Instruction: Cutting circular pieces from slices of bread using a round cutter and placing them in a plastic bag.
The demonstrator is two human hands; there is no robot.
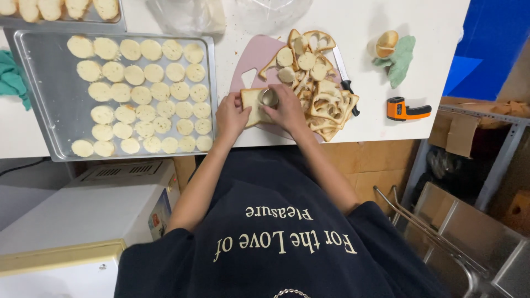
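On the pink cutting board (259,55), left hand (231,117) pins a bread slice (253,102); right hand (287,109) grips a round metal cutter (269,97) near the surface (386,118) edge.

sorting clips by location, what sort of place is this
Probably a small bakery or food-prep workroom. A large metal baking tray holds rows of bread rounds, the right hand presses a round metal cutter into a bread slice steadied by the left hand, beside a knife.
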